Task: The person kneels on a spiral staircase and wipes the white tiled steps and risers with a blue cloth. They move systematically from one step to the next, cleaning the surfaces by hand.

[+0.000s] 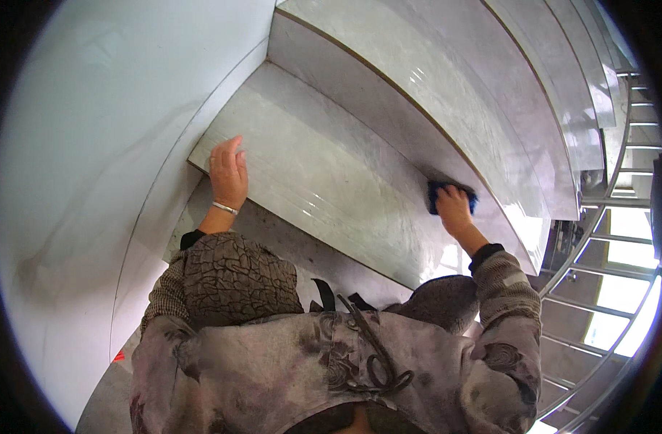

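Observation:
A dark blue cloth is gripped in my right hand, which presses it at the inner edge of a pale stone stair tread, against the riser. At the tread's left end, my left hand is raised near the front edge, its fingers partly bent and nothing in it. A silver-coloured bracelet circles that wrist. Whether the left fingertips touch the stone cannot be told.
Further polished steps curve upward at the upper right. A smooth pale wall with a skirting runs along the left. Metal railing bars stand on the right. My knees are close to the tread's front edge.

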A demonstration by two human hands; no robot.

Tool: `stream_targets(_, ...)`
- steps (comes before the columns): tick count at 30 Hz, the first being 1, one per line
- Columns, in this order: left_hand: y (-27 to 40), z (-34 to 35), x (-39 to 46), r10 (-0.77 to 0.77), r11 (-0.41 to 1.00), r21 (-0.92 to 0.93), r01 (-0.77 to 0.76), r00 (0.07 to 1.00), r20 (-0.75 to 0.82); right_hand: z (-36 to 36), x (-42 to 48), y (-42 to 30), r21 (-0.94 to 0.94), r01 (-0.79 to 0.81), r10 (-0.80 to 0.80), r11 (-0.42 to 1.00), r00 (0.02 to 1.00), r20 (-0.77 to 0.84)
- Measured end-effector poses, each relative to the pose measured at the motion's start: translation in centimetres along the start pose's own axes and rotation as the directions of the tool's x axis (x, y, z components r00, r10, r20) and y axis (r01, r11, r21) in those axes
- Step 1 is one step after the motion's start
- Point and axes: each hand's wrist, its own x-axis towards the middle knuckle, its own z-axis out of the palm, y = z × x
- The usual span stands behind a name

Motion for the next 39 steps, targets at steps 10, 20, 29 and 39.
stream_targets(10,0.2,-0.4,0.6,-0.038,0.999,0.022,0.037,0.997,0.062,-18.6,15.1,-3.6,0.195,0.149,0.087,0.969,0.531,-0.843)
stream_targets(20,0.0,-0.4,0.4,-0.026,0.998,0.068,0.020,0.996,0.089,-31.8,30.0,-9.6,0.006,-0.060,0.032,0.998,0.453,-0.891)
stream_targets(29,0.1,0.0,0.5,-0.005,0.999,0.033,0.003,0.998,0.063,-23.5,32.3,-12.1,-0.551,0.097,-0.482,0.829,0.624,-0.615)
stream_targets(39,0.2,-0.3,0.7,-0.048,0.999,-0.017,0.050,0.993,0.104,-28.7,30.0,-10.0,-0.332,-0.125,-0.224,0.935,0.518,-0.826)
